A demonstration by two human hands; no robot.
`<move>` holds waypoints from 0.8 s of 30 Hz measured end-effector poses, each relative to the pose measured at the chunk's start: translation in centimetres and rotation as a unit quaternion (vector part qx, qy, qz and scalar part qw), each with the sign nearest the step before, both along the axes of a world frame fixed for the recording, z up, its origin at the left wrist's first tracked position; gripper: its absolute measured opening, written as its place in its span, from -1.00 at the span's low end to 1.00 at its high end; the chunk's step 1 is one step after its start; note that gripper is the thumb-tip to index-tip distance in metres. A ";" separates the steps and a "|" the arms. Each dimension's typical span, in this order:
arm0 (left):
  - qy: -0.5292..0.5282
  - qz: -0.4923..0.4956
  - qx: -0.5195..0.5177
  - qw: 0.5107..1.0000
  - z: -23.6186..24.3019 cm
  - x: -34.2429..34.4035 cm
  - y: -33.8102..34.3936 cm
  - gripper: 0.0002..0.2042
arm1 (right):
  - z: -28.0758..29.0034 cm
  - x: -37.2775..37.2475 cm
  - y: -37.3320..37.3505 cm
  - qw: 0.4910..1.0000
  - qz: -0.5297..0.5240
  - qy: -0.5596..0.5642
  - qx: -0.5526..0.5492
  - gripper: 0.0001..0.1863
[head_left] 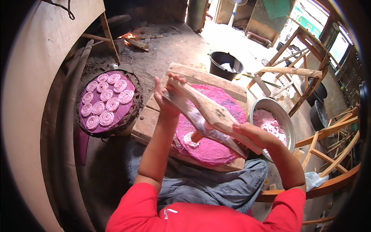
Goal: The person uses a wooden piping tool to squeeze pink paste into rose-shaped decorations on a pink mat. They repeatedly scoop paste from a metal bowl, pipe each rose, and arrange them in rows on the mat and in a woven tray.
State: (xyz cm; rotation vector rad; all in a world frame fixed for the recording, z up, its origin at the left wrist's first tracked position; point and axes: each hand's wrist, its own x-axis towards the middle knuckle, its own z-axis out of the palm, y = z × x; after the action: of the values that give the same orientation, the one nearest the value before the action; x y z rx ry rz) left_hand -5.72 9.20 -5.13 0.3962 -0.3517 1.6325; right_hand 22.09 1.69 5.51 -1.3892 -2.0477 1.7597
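Observation:
My left hand (165, 96) grips the far end of a two-armed wooden press (210, 112), and my right hand (251, 133) holds its near end. Both arms of the press are squeezed together over a round pink cloth (222, 149) lying on a wooden board (148, 123). Pale dough strings drop from the press and form a small white coil (189, 140) on the cloth. My forearms come up from the lower edge, with red sleeves.
A round woven tray (135, 110) at the left holds several pink-white noodle coils (106, 102). A metal bowl (284, 114) of pinkish dough sits at the right. A black bucket (226, 63), wooden frames (305, 83) and a small fire (127, 36) are farther back.

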 end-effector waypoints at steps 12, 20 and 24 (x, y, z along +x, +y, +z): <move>0.230 -0.012 -0.109 0.967 -1.0 -0.2 2.2 -0.28 | -4.2 1.3 1.6 0.990 -0.089 0.093 -0.061 -0.37; 0.742 0.038 -0.163 0.649 -7.6 0.5 -5.7 -0.24 | -6.4 2.4 1.3 0.982 -0.091 0.156 -0.050 -0.38; 0.754 0.102 -0.164 0.628 -8.2 0.9 -5.5 -0.32 | -7.2 1.9 1.3 0.982 -0.095 0.157 -0.041 -0.38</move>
State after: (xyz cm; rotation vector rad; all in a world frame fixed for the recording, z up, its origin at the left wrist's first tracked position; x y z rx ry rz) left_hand -4.80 3.67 -13.34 1.3652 1.2947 1.0045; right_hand 24.03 2.95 -1.72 -1.1889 -1.6446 1.8589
